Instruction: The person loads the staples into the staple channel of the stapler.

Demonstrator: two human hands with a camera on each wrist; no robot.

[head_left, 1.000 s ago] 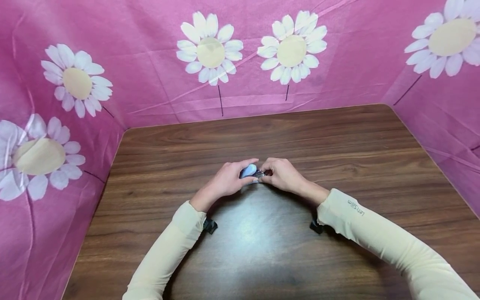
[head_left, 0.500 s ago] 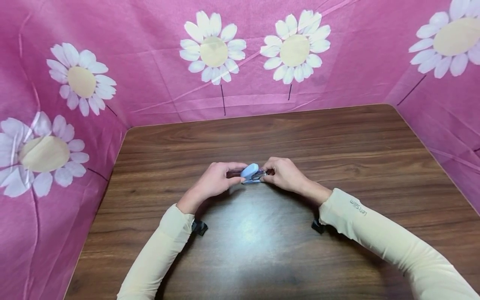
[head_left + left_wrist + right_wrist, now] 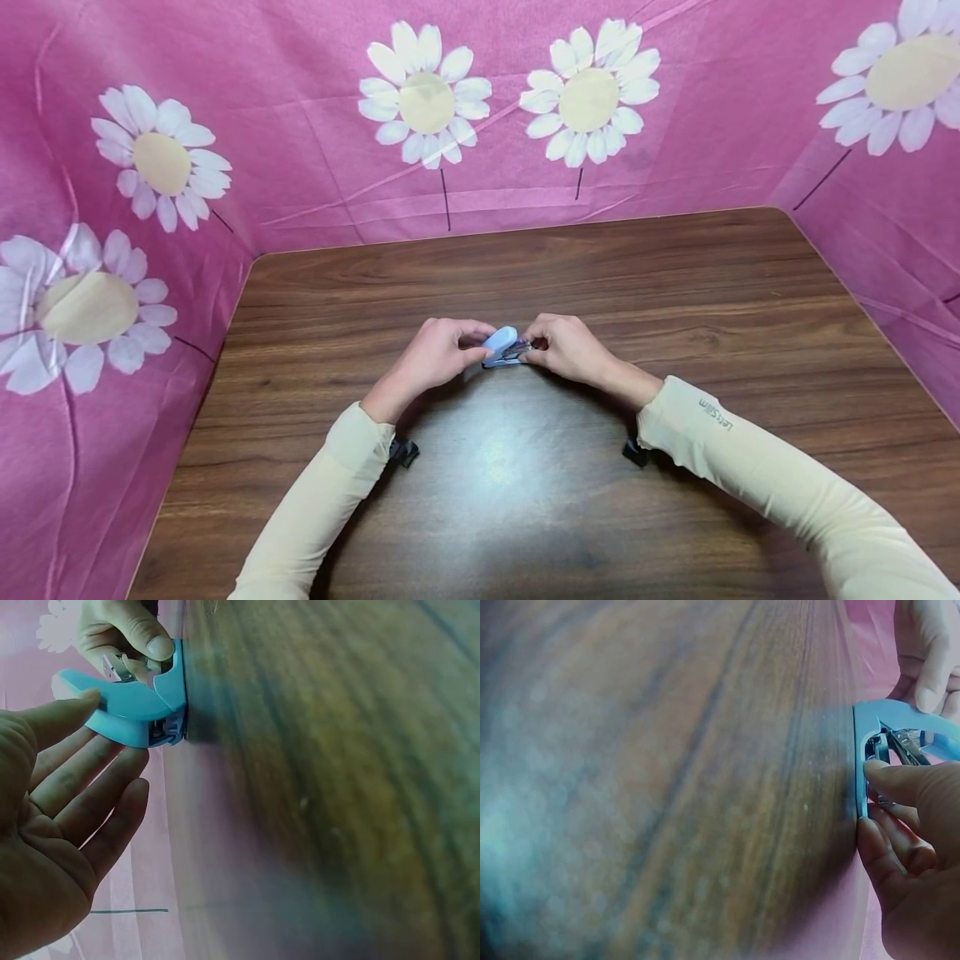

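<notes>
A light blue stapler (image 3: pixel 500 340) sits on the wooden table between both hands, its top cover swung up from its base. Its metal inner parts (image 3: pixel 907 746) show in the gap in the right wrist view. My left hand (image 3: pixel 435 354) pinches the raised cover (image 3: pixel 124 701) near the hinge end, thumb on one side and fingers on the other. At the front end, my right hand (image 3: pixel 570 348) holds the base with thumb and fingers, as the right wrist view shows. Those fingers hide part of the metal channel and the base's tip.
The brown wood-grain table (image 3: pixel 510 475) spreads out around the hands. Pink cloth (image 3: pixel 300 158) printed with large white daisies hangs behind it and along both sides. A dark strap part (image 3: pixel 405 452) sticks out under the left wrist, another (image 3: pixel 634 452) under the right.
My left hand drew back leftward, baring more of the stapler, then came slightly forward again with its thumb on the cover. My right hand keeps its hold; the head view shifted a little.
</notes>
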